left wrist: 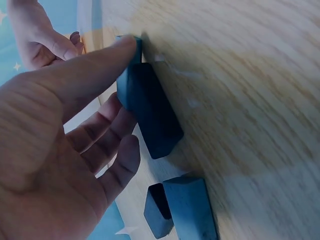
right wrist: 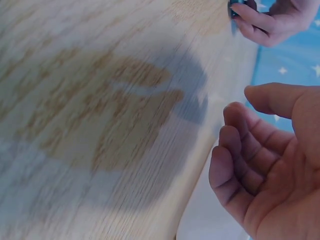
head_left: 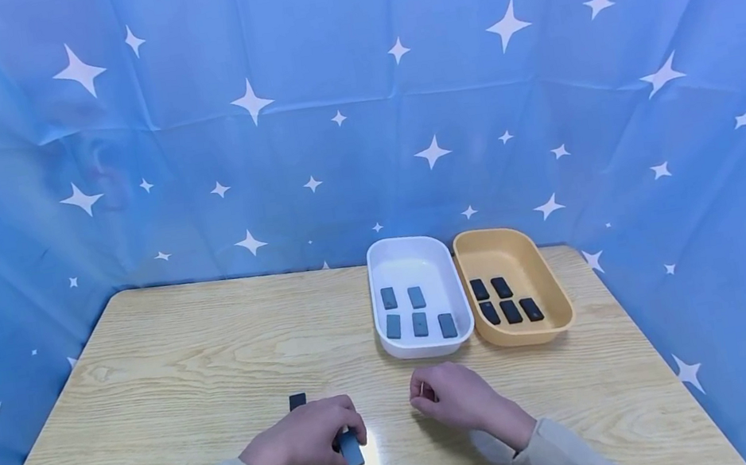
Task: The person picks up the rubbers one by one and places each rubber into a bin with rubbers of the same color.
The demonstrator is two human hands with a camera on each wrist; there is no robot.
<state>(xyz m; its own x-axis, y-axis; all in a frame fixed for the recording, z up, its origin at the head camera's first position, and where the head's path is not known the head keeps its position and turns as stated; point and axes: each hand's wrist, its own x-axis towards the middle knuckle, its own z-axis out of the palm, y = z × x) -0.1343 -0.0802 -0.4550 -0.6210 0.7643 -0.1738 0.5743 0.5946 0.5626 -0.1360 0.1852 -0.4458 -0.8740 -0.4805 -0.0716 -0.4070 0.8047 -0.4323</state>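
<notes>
My left hand (head_left: pixel 308 437) pinches a small blue-grey rectangular block (head_left: pixel 352 451) low over the table, thumb on one side and fingers on the other. In the left wrist view a darker block (left wrist: pixel 156 112) lies right against the pinched one. Two more blocks show below the fingers there, a blue-grey one (left wrist: pixel 190 207) and a smaller-looking dark-ended one (left wrist: pixel 158 212). A black block (head_left: pixel 297 400) peeks out behind the left hand in the head view. My right hand (head_left: pixel 457 397) hovers over the table with fingers loosely curled and nothing between them.
A white tray (head_left: pixel 427 350) at the back right contains several blue-grey blocks. Touching its right side, a yellow-orange tray (head_left: pixel 560 323) contains several black blocks. The wooden table (head_left: pixel 216 344) meets a blue star-patterned curtain (head_left: pixel 346 148) at its back and sides.
</notes>
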